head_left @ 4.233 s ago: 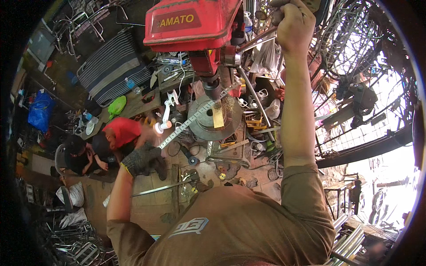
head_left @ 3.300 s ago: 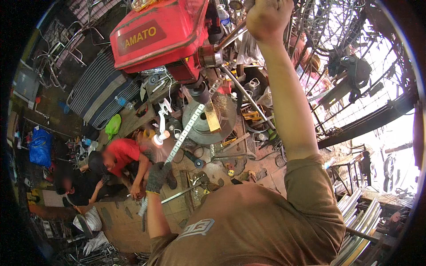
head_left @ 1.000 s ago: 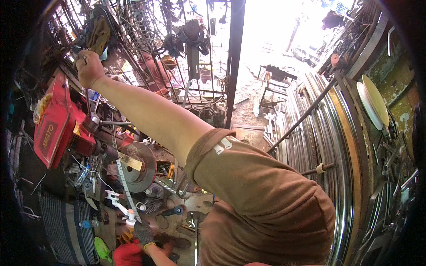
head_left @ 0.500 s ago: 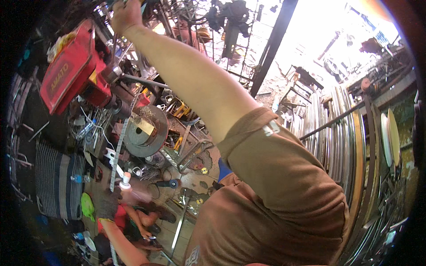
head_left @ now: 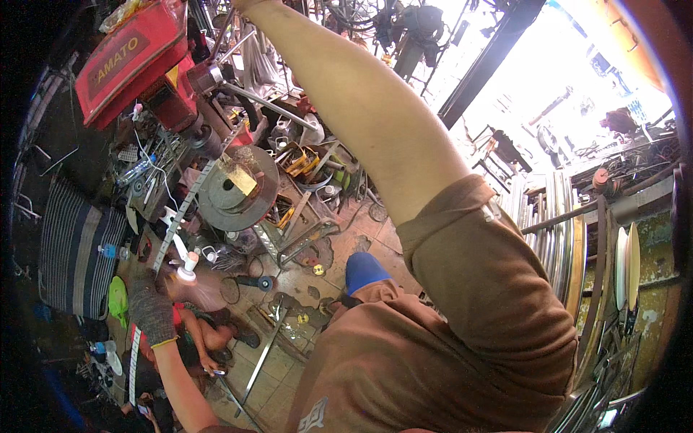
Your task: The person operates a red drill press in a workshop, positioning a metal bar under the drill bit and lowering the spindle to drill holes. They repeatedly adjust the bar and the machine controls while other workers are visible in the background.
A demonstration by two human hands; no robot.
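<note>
My left hand (head_left: 151, 312), in a dark grey knit glove, is closed around a long metal strip (head_left: 182, 216) with a row of holes. The strip runs up across the round table (head_left: 216, 209) of a red drill press (head_left: 133, 65), under its chuck (head_left: 205, 138). A small yellowish block (head_left: 242, 179) lies on that table. Bare and raised, my right arm reaches to the top edge beside the press. Only the wrist end of my right hand (head_left: 254, 6) shows there; its fingers are cut off by the frame. Metal handle rods (head_left: 267, 105) stick out from the press.
A person in red (head_left: 206, 335) sits low beyond my left forearm. A white fan-like thing (head_left: 186, 273) with a blurred front stands near the strip. An angle grinder (head_left: 260, 283) and a metal bar (head_left: 261, 361) lie on the tiled floor. Long stock (head_left: 552, 245) leans at right.
The view has shifted, and the press sits higher and farther right in it. My right hand has passed almost out of the top edge. My left hand still grips the strip.
</note>
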